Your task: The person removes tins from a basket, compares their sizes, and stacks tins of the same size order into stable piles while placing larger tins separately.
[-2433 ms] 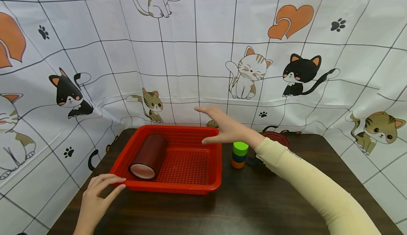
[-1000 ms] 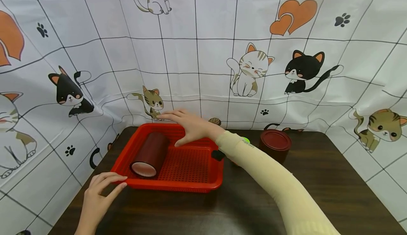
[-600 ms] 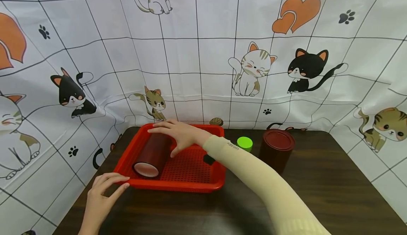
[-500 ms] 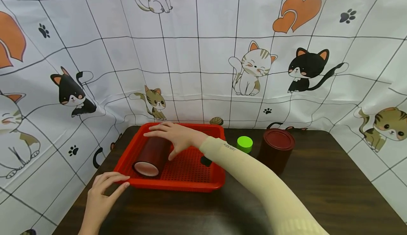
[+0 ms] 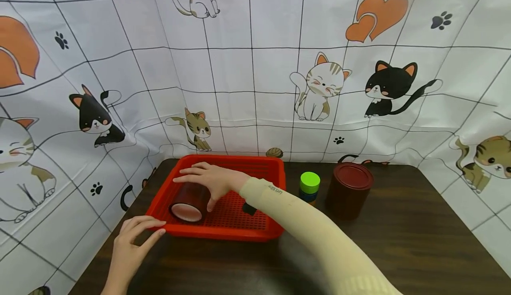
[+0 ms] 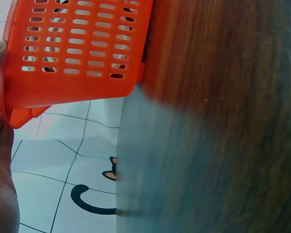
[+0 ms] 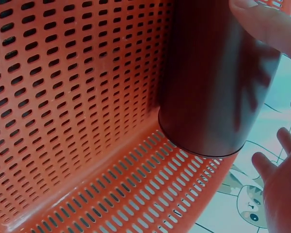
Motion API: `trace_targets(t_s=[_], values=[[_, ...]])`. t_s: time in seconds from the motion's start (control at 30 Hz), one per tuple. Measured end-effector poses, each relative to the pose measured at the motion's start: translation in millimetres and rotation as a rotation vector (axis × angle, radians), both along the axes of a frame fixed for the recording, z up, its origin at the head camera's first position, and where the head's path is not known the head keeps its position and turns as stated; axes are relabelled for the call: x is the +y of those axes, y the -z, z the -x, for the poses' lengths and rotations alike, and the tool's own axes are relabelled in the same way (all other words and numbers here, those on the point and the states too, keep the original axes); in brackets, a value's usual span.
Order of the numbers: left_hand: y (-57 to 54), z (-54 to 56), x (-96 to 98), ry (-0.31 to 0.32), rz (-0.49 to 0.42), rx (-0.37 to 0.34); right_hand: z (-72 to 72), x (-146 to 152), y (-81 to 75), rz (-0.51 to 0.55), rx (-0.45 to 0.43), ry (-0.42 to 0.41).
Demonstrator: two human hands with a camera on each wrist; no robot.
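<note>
A dark red canister point(image 5: 187, 196) with a pale round end lies on its side in the left part of the red plastic basket point(image 5: 223, 232). My right hand point(image 5: 209, 180) spans over it, fingers fairly straight and thumb on its right side. In the right wrist view, the thumb point(image 7: 266, 29) overlaps the canister point(image 7: 208, 92), while the fingertips point(image 7: 264, 165) stand apart from its wall. Contact is unclear. My left hand point(image 5: 131, 244) pinches the basket's near left corner; the left wrist view has its rim point(image 6: 7, 92) between thumb and fingers.
Right of the basket stands a small stacked container point(image 5: 309, 184) with a green lid. Beside it is an upright dark red canister point(image 5: 351, 190) with a lid. A cat-print sheet point(image 5: 247, 86) hangs behind the dark wooden table point(image 5: 415, 224).
My right hand has moved left from above the basket's right side, then down over the lying canister. The left hand keeps its place at the basket's corner. The canister lies where it was.
</note>
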State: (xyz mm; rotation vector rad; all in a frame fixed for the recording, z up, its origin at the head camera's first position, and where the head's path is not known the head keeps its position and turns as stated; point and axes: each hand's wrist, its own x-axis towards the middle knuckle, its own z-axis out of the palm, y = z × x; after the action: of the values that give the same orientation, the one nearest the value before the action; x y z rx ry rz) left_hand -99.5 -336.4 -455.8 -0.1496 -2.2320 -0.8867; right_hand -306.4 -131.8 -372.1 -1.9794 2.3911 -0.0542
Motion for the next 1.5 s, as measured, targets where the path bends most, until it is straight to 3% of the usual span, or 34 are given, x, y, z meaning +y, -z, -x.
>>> trace_targets(t_s=[0.27, 0.63, 0.8, 0.97, 1.3, 1.5], values=[[1.9, 2.3, 1.9, -0.01, 0.0, -0.02, -0.2, -3, 6.9, -0.055, 0.038, 0.065], [3.4, -1.2, -0.4, -0.035, -0.004, -0.033, -6.3, -15, 17.3, -0.124, 0.062, 0.027], [2.0, 0.9, -1.3, -0.029, -0.003, -0.035, -3.5, -13, 20.9, -0.099, 0.138, 0.054], [0.4, 2.0, -0.3, -0.018, -0.007, -0.042, -3.0, -11, 20.2, -0.092, 0.192, 0.044], [-0.4, 2.6, 0.1, -0.027, -0.008, -0.042, -3.3, -10, 21.5, -0.132, 0.146, 0.066], [2.4, 0.3, -0.2, -0.032, -0.011, -0.044, -9.0, -11, 19.7, -0.198, 0.223, 0.077]])
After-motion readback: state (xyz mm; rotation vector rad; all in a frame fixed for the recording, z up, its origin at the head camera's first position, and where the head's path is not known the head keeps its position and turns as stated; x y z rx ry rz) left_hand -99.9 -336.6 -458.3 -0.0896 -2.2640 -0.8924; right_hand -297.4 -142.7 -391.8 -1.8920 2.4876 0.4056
